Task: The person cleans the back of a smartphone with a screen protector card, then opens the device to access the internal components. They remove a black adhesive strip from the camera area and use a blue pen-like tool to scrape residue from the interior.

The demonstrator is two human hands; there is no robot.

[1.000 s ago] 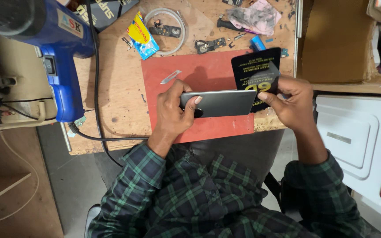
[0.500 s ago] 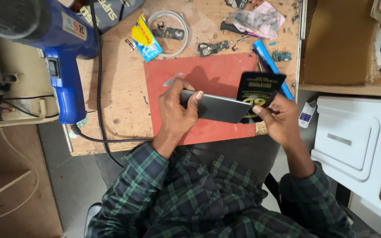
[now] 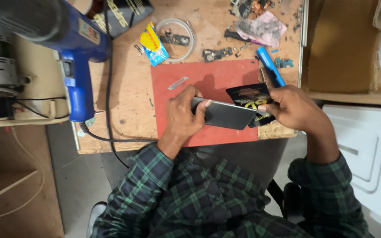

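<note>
clearly the grey phone (image 3: 225, 114) sits at the centre of the frame, held a little above the red mat (image 3: 208, 81) on the wooden bench (image 3: 124, 110). the left hand (image 3: 184, 117) is wrapped round its left end, fingers curled over the top edge and the thumb lying across the face. the right hand (image 3: 292, 110) is pinched shut on a thin black card (image 3: 248, 98), whose corner meets the phone's right end; whether it has entered a seam i cannot tell.

judging by its look, the phone is a flat, rigid slab with a smooth matte face, probably slick under dry fingers and light enough for one hand. its panel is likely brittle, so bending or twisting would be the risk. the safest hold seems to be along the long edges near one end, as the left hand has it, leaving the other end free. the card looks springy and thin, and is best gripped close to its working corner so it does not buckle.

further up the frame lie a blue stick tool (image 3: 270, 67) just beside the mat's right edge, a small metal sliver (image 3: 178, 82) on the mat, a yellow and blue packet (image 3: 153, 44), and a crumpled pink cloth (image 3: 261, 28). a blue heat gun (image 3: 73, 53) fills the upper left.
</note>
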